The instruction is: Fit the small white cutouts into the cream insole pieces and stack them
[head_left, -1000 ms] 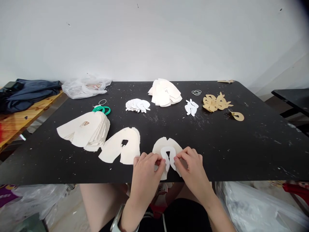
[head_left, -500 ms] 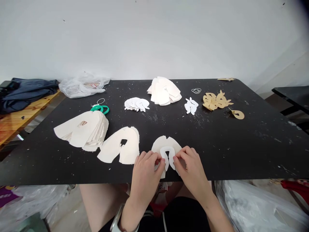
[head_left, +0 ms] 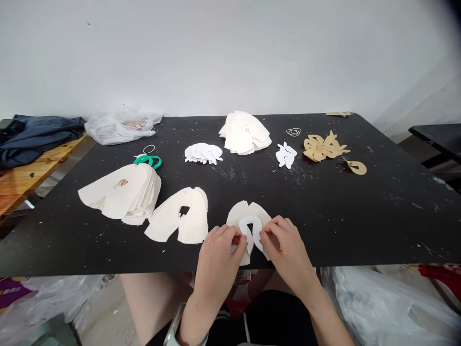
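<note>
A small white horseshoe-shaped piece (head_left: 251,220) lies on a larger cream arched piece (head_left: 239,211) near the table's front edge. My left hand (head_left: 221,259) pinches the left leg of the white piece between thumb and finger. On the opposite side, my right hand (head_left: 288,252) has its thumb and finger closed on the right leg. Two or more similar cream pieces (head_left: 194,218) lie left of my hands, beside a thick stack of them (head_left: 126,192). Small white pieces (head_left: 203,153) are fanned out farther back.
Green-handled scissors (head_left: 153,162) stick out behind the thick stack. Toward the back are another cream stack (head_left: 245,134), more white pieces (head_left: 286,155), tan pieces (head_left: 320,148), thin rings (head_left: 294,131) and a plastic bag (head_left: 122,127). The black table (head_left: 345,216) ends close to my wrists.
The view has shifted slightly. Both hands keep about the same pinch on the small white piece, which has barely moved on the cream one.
</note>
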`<state>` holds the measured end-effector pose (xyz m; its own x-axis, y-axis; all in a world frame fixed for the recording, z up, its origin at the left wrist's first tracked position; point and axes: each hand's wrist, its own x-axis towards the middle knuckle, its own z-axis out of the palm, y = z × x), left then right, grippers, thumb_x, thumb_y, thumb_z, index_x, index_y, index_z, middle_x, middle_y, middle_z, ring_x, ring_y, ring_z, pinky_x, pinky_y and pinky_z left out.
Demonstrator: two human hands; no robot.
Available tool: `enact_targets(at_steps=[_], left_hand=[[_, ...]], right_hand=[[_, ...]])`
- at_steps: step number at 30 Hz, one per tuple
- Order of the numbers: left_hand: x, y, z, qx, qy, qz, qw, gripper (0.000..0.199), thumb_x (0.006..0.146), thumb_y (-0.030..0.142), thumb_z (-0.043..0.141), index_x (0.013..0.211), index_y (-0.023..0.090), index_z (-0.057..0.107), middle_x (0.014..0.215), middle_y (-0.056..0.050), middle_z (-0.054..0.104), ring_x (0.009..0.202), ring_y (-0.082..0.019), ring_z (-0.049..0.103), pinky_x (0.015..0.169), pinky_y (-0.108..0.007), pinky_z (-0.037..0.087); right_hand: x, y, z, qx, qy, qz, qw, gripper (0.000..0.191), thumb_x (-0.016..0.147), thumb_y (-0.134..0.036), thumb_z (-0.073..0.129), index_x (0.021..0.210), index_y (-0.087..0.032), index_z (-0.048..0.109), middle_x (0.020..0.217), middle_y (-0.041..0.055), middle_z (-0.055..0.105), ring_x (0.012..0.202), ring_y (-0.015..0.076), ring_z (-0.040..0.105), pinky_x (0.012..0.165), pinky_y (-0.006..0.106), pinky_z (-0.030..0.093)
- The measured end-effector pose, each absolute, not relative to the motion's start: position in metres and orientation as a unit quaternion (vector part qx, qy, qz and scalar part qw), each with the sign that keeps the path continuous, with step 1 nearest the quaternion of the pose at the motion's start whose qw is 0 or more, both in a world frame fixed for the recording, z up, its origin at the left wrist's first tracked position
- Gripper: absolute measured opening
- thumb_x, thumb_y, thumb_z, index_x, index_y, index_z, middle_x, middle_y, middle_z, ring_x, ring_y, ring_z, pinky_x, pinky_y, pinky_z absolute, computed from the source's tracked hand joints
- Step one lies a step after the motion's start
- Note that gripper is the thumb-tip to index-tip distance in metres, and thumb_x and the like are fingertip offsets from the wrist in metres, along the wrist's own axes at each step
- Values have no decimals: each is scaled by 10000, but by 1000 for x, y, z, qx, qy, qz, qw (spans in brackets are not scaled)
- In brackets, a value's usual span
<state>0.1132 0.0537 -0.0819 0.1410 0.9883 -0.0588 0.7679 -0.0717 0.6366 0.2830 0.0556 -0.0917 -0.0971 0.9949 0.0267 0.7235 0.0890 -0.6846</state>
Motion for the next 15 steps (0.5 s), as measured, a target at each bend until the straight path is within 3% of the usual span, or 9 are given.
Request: enact_targets(at_steps=[15], left_hand=[[115, 54, -82, 714, 625, 180, 262, 251, 981, 315, 470, 758, 216, 528, 784, 12, 598, 781, -205, 512, 766, -378, 377]], right_hand=[[284, 56, -93, -619, -700, 252, 250, 244, 990, -266, 476, 755, -223, 524, 870, 7, 582, 839, 198, 505, 774, 376, 379]])
